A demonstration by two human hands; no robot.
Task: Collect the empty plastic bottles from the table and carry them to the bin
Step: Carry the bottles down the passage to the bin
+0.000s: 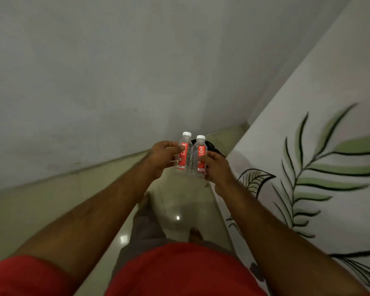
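Observation:
Two clear plastic bottles with white caps and red labels stand upright side by side in front of me, almost touching. My left hand (pixel 161 155) grips the left bottle (pixel 184 153) around its body. My right hand (pixel 216 167) grips the right bottle (pixel 199 157) the same way. Both arms are stretched forward over a pale tiled floor. Just behind the bottles a dark object (pixel 212 147) sits on the floor in the corner; most of it is hidden by the bottles and my right hand, so I cannot tell what it is.
A plain grey wall (pixel 94 82) runs along the left and ahead. On the right stands a white wall (pixel 308 146) painted with green and black leaves. Between them lies a narrow strip of glossy floor (pixel 179 201), with my legs and one foot below.

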